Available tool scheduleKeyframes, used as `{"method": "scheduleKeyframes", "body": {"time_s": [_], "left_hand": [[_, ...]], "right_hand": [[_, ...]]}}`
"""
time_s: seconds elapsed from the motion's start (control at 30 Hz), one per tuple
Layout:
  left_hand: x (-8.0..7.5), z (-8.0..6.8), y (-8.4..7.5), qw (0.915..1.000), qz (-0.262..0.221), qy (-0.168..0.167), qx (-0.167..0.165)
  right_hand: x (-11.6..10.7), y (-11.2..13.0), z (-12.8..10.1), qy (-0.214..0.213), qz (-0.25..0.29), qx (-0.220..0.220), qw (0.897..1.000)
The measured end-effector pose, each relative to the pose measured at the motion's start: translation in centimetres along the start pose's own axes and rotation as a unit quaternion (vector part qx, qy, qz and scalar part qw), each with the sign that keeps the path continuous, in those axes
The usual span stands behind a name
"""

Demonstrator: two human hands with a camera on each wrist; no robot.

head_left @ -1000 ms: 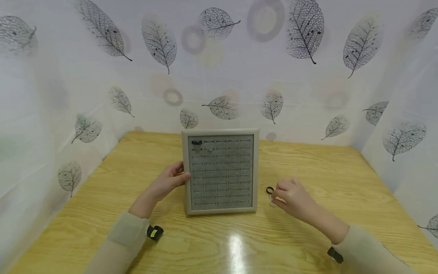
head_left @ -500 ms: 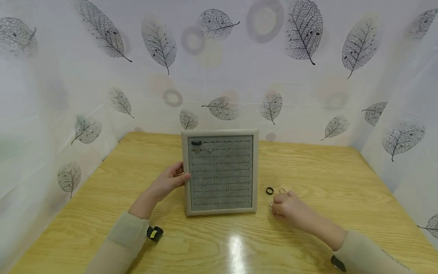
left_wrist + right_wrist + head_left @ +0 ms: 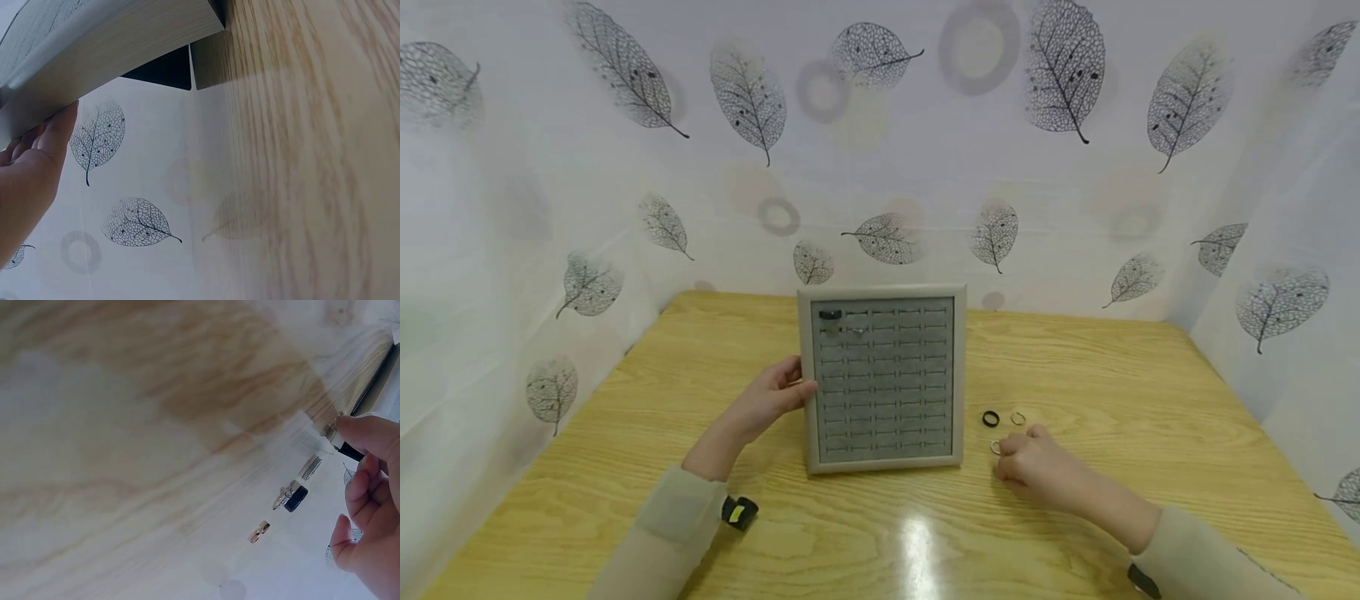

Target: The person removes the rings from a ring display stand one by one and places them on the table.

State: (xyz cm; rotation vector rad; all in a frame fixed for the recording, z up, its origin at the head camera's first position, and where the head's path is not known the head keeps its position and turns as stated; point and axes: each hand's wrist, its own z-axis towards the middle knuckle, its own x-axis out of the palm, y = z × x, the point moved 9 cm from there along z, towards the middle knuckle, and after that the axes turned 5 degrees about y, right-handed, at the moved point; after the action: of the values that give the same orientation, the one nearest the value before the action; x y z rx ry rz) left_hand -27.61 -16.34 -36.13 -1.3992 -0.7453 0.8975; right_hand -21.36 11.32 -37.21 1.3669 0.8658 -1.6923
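Note:
A framed ring display board (image 3: pixel 887 392) with grey slotted padding stands propped on the table. My left hand (image 3: pixel 772 390) grips its left edge, thumb on the front and fingers behind. A black ring (image 3: pixel 831 315) sits in the top left slot, with two small rings in the row beneath. My right hand (image 3: pixel 1045 473) is low over the table, right of the board; thumb and finger pinch a small ring (image 3: pixel 331 431), partly hidden. Near its fingertips lie a silver ring (image 3: pixel 995 447), a black ring (image 3: pixel 991 419) and a gold-toned ring (image 3: pixel 1018 418).
The wooden table (image 3: pixel 880 533) reaches back to a pale curtain (image 3: pixel 910 150) printed with leaves, which also encloses both sides. Behind the board a black support (image 3: pixel 165 69) shows in the left wrist view. Each forearm wears a dark strap device (image 3: pixel 740 512).
My right hand has moved down toward the front of the loose rings, uncovering the gold-toned one, then shifted only slightly. The left hand and the board hold still.

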Motion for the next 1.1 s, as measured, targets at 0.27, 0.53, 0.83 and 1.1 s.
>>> {"method": "scheduleKeyframes", "body": {"time_s": [0.27,0.53,0.83,1.1], "left_hand": [[0.1,0.0,0.1,1.0000,0.005,0.003,-0.001],[0.0,0.0,0.3,1.0000,0.007,0.000,-0.005],[0.1,-0.1,0.0,1.0000,0.004,-0.001,-0.005],[0.1,0.0,-0.1,1.0000,0.006,0.000,-0.007]], "right_hand": [[0.3,0.2,-0.1,0.005,-0.014,-0.005,1.000],[0.1,0.2,-0.2,-0.008,-0.018,-0.012,1.000],[-1.5,-0.6,-0.1,-0.053,-0.001,0.002,0.999],[-4.5,-1.1,0.8,-0.106,-0.002,0.008,0.994]]}}
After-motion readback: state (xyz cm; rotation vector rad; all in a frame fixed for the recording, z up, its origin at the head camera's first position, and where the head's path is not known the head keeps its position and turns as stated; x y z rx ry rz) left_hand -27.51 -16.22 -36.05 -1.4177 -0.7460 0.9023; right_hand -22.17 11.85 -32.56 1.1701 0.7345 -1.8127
